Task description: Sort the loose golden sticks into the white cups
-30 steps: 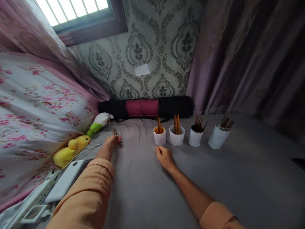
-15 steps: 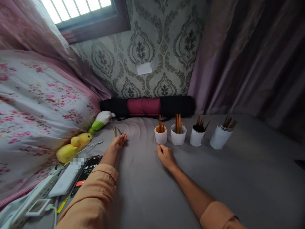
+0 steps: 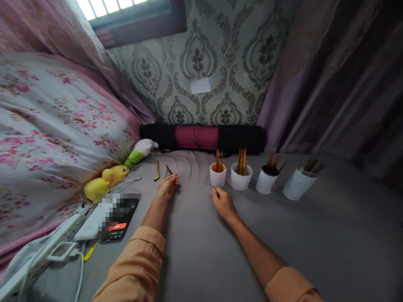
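Observation:
My left hand (image 3: 168, 188) reaches forward over the grey bedsheet, its fingers pinched on a thin brown stick (image 3: 170, 170). Another brown stick (image 3: 156, 170) lies on the sheet just left of it. My right hand (image 3: 222, 202) rests on the sheet with its fingers curled, right in front of the leftmost white cup (image 3: 218, 175), which holds orange sticks. A second cup (image 3: 241, 176), a third cup (image 3: 266, 179) and a jar (image 3: 297, 183) follow to the right, each with sticks standing in it.
A flowered pillow (image 3: 47, 126) fills the left side, with a yellow plush duck (image 3: 105, 181) and a green and white toy (image 3: 140, 152) beside it. A phone (image 3: 119, 217), a power bank and a power strip (image 3: 47, 247) lie at lower left. A black and red roll (image 3: 201, 137) lies against the wall.
My left hand has moved right and forward; one stick now lies apart on the sheet and one stays in my fingers. The view shifted, uncovering the phone. My right hand barely moved.

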`<state>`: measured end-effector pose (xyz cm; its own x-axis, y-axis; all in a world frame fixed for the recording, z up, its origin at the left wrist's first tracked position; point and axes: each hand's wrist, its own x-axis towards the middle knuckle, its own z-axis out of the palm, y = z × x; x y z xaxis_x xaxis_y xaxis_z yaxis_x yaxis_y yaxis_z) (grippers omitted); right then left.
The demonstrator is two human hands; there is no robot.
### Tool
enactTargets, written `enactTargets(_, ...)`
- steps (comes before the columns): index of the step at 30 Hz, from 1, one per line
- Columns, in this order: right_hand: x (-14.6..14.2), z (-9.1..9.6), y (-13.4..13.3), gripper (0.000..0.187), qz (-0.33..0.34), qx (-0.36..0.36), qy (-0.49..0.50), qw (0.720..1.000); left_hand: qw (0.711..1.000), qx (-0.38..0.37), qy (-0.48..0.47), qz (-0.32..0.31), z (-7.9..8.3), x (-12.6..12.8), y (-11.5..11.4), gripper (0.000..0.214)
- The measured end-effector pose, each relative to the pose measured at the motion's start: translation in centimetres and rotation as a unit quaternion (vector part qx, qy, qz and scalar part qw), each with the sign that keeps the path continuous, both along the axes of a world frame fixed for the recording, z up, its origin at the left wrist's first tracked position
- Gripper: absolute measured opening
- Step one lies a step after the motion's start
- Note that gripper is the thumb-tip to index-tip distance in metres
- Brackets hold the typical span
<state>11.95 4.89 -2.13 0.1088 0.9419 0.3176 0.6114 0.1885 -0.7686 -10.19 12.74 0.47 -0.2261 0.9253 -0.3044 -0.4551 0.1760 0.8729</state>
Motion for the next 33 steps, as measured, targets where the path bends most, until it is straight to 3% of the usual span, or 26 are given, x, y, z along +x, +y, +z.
enactTargets(7, 0.0, -0.1, 0.1, 0.039, 0.003, -0.014, 0.014, 1.000, 0.999, 0.028, -0.020, -0.025, -0.3, 2.4, -2.3, 0.008)
enactTargets(21, 0.3, -0.2, 0.2, 0.042, 0.043, -0.025, 0.073, 0.996, 0.991, 0.078, 0.031, -0.106, -1.3, 7.4, -7.2, 0.029)
enactTargets(33, 0.6, 0.2, 0.0, 0.040, 0.087, -0.051, 0.129, 0.986, 0.977, 0.111, 0.137, -0.119, -1.1, 8.7, -8.8, 0.033)
